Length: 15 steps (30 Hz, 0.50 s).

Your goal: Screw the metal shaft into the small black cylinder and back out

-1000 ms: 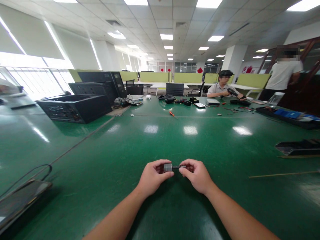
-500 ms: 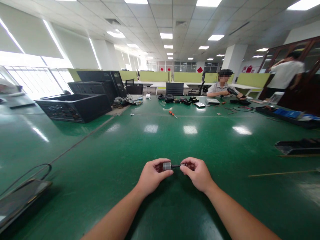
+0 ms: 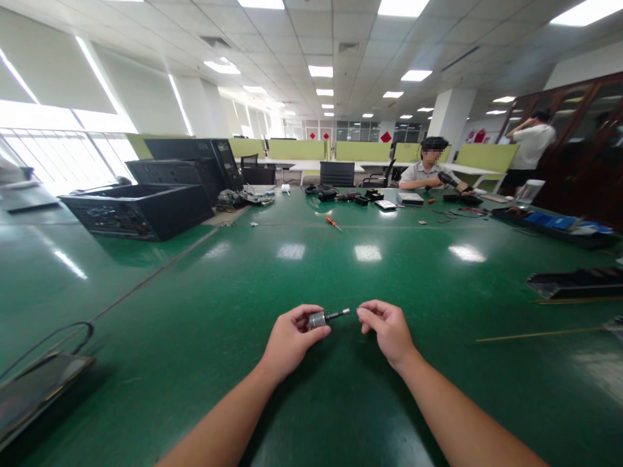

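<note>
A thin dark shaft (image 3: 335,315) and grey metal cylinder (image 3: 318,319) are joined, the left hand (image 3: 291,336) closed round the cylinder at near centre; whether the curled right hand (image 3: 387,325) pinches anything, or what remains, I cannot tell

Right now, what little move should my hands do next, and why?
Perhaps move your right hand to the silver tip of the dark shaft: the tip points toward that hand across a small gap, and your left hand holds the metal cylinder at the other end.
</note>
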Tool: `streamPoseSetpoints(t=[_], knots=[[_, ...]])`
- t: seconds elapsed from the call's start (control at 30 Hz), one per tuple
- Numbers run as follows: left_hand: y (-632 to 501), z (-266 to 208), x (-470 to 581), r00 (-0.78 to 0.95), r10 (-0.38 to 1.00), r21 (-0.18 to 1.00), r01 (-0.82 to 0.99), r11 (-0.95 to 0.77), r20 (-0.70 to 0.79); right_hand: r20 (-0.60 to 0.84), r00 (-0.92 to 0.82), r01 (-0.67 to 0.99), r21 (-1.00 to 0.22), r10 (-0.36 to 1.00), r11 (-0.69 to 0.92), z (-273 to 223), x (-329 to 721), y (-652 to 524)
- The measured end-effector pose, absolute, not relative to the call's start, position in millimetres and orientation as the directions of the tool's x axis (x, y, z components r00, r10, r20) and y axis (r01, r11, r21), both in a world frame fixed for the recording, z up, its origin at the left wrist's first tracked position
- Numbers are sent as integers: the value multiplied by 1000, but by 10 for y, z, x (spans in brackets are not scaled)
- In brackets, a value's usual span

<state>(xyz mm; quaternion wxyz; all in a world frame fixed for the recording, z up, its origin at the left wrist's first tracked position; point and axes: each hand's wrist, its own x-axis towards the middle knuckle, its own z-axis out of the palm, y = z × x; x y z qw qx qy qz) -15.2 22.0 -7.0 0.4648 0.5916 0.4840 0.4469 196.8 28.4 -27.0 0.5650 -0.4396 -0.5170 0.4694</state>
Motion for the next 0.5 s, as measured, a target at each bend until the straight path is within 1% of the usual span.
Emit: streamPoseSetpoints(t=[0.13, 0.23, 0.3, 0.37, 0.43, 0.5], knots=[[229, -64, -150, 103, 988, 988, 85, -128, 119, 79, 132, -303, -946, 988, 116, -284, 1975, 360], [228, 23, -210, 43, 989, 984, 100, -146, 142, 41, 130, -362, -928, 991, 86, -277, 1949, 372], [211, 133, -333, 24, 989, 970, 189, -150, 149, 48, 101, -369, -926, 994, 82, -267, 1927, 369], [169, 262, -545, 30, 990, 931, 336, -142, 140, 49, 85, -377, -923, 995, 77, -257, 1909, 369], [92, 376, -839, 20, 991, 851, 510, -122, 130, 54, 76, -380, -921, 996, 79, -247, 1897, 374], [-21, 440, -1189, -32, 990, 746, 661, -81, 136, 68, 62, -377, -922, 996, 87, -236, 1889, 378]])
